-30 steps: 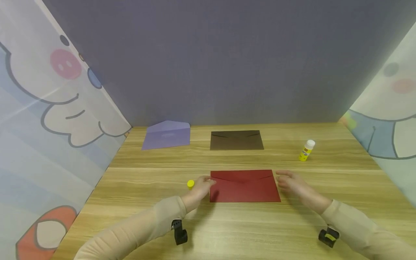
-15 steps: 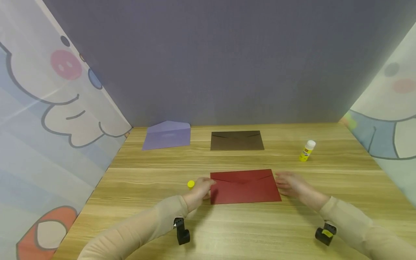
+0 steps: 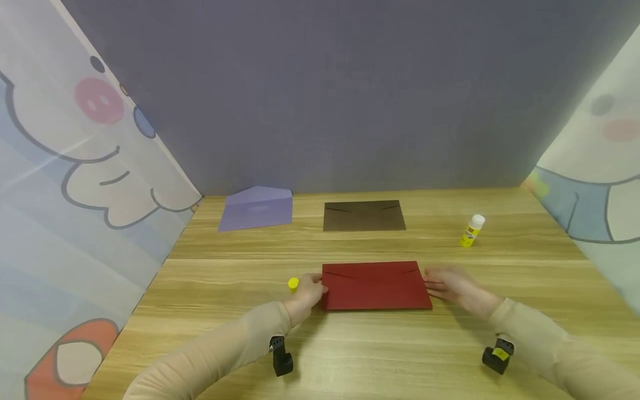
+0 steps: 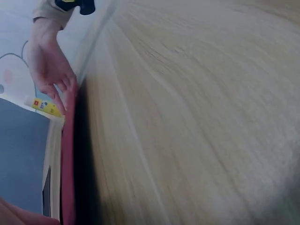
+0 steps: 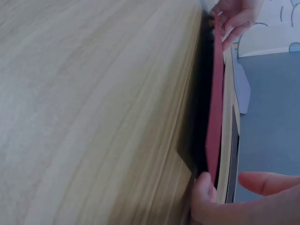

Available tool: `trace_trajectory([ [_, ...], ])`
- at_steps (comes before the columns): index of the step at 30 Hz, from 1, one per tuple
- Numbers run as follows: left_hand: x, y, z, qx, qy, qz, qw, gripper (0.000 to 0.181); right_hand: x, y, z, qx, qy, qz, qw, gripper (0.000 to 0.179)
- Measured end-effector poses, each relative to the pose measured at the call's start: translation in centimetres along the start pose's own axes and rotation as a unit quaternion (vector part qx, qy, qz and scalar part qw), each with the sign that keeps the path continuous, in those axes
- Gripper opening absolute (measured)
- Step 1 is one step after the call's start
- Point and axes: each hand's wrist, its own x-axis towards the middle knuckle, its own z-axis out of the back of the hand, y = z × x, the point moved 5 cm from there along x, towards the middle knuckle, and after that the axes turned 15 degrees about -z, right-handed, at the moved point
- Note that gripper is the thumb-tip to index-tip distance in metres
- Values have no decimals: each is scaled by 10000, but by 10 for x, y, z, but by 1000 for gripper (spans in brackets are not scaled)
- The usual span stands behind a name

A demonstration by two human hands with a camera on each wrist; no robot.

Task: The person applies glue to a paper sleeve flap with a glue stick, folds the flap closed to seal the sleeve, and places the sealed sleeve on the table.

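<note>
A red envelope (image 3: 375, 286), flap side up, lies between both hands in the head view. My left hand (image 3: 305, 295) pinches its left edge, thumb on top; the right wrist view shows those fingers (image 5: 236, 18) at its far end. At the right edge, my right hand (image 3: 457, 289) has fairly straight fingers touching the paper, its thumb apart in the right wrist view. Both wrist views show the envelope edge-on (image 4: 68, 159), raised over a dark shadow. Right beside the left hand is a small yellow round-topped object (image 3: 293, 284), partly hidden.
A purple envelope (image 3: 257, 211) with its flap unfolded lies at the back left of the wooden table (image 3: 380, 355). A dark brown envelope (image 3: 364, 216) lies at the back middle. A yellow-and-white glue stick (image 3: 472, 231) stands to the right. A grey panel (image 3: 350, 100) rises behind.
The red envelope has shifted and levelled slightly between the hands. The right hand has come in to its right edge, and the left thumb has slid a little nearer along the left edge.
</note>
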Motion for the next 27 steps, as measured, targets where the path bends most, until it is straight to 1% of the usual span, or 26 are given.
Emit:
trace_trajectory([
  [3, 1, 1, 1, 58, -46, -205, 9998, 47, 0, 0, 0, -210, -108, 47, 9997, 54],
  [6, 3, 2, 1, -7, -108, -293, 9995, 47, 0, 1, 0, -544, -237, 117, 9982, 53],
  [8, 4, 1, 1, -10, -116, -372, 9992, 47, 0, 1, 0, -613, -291, 135, 9976, 53],
  [11, 7, -5, 2, -80, -158, -457, 9988, 48, 2, 5, 1, -709, -412, 168, 9965, 52],
  [13, 11, -11, 3, -118, -186, -464, 9987, 48, 4, 10, 2, -882, -452, 246, 9948, 50],
  [15, 17, -16, 5, -145, -270, -487, 9983, 49, 5, 16, 2, -1073, -530, 316, 9923, 49],
  [16, 22, -16, 6, -162, -307, -525, 9980, 48, 6, 20, 2, -1134, -573, 338, 9913, 49],
  [17, 30, -15, 7, -137, -362, -571, 9976, 48, 6, 24, 2, -1181, -606, 384, 9904, 48],
  [18, 41, -7, 9, -210, -394, -794, 9958, 48, 7, 28, 2, -1182, -659, 425, 9899, 48],
  [19, 55, 2, 10, -222, -434, -986, 9939, 48, 8, 33, 2, -1125, -710, 469, 9900, 48],
  [20, 69, 10, 11, -203, -443, -1100, 9927, 47, 8, 37, 1, -1105, -743, 505, 9898, 48],
  [21, 85, 21, 13, -179, -517, -1191, 9914, 47, 9, 42, 1, -1041, -774, 553, 9900, 48],
  [23, 117, 41, 17, -11, -610, -1504, 9867, 48, 10, 52, 0, -1040, -860, 644, 9888, 47],
  [24, 131, 49, 19, 26, -644, -1597, 9851, 48, 11, 57, -1, -1017, -920, 679, 9882, 47],
  [25, 135, 44, 20, 253, -666, -1412, 9874, 48, 12, 62, -1, -1039, -965, 715, 9873, 47],
  [26, 140, 41, 22, 290, -619, -1331, 9887, 47, 13, 66, -1, -1045, -1027, 724, 9866, 47],
  [27, 147, 40, 24, 316, -670, -1432, 9869, 47, 14, 70, -1, -1052, -1108, 726, 9856, 47],
])
